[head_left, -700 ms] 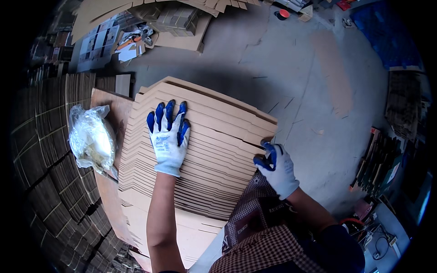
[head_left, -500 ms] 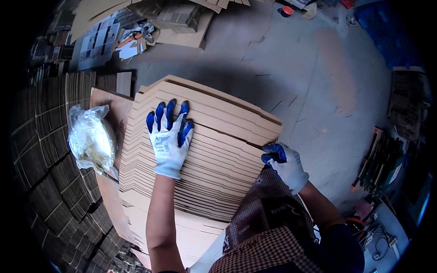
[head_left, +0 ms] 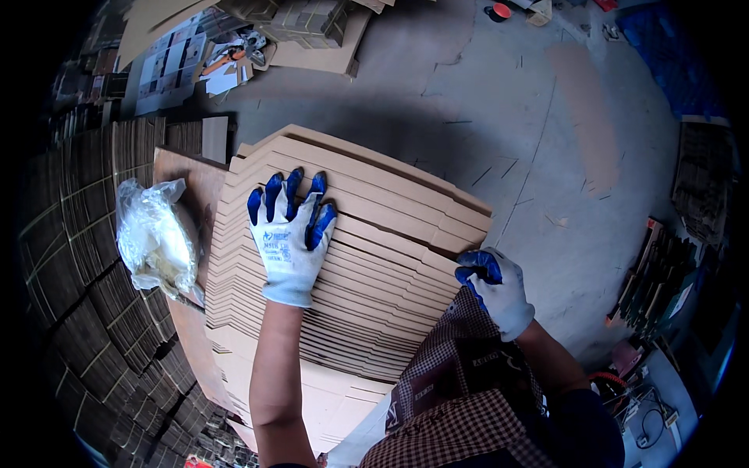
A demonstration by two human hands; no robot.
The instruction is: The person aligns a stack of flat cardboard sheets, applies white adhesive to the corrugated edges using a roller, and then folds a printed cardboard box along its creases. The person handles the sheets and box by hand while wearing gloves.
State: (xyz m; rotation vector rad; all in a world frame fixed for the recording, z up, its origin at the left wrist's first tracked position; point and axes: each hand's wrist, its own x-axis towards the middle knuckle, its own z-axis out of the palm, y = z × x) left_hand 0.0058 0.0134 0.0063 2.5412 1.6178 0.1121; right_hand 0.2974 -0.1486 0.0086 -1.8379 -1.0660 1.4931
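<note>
A fanned stack of flat brown cardboard sheets (head_left: 374, 269) lies in front of me, its layers overlapping like steps. My left hand (head_left: 290, 242), in a white glove with blue-coated fingers, rests flat on the upper sheets with fingers spread. At the right edge of the stack, my right hand (head_left: 499, 290) wears a matching glove. Its fingers are curled closed at the corner of one cardboard sheet, where a dark gap parts the layers; the fingertips are partly hidden.
Beneath the stack is a brown wooden board (head_left: 187, 186), with a clear plastic bag (head_left: 156, 238) on it. Tied cardboard bundles (head_left: 86, 265) rise along the left. More cardboard (head_left: 312, 27) lies at the far side. A red-rimmed dark container (head_left: 498, 12) stands on the grey floor (head_left: 499, 101).
My right hand has shifted slightly right, along with the near corner of the sheets. The left hand stays flat on the stack, nearly unmoved. The view has shifted a little.
</note>
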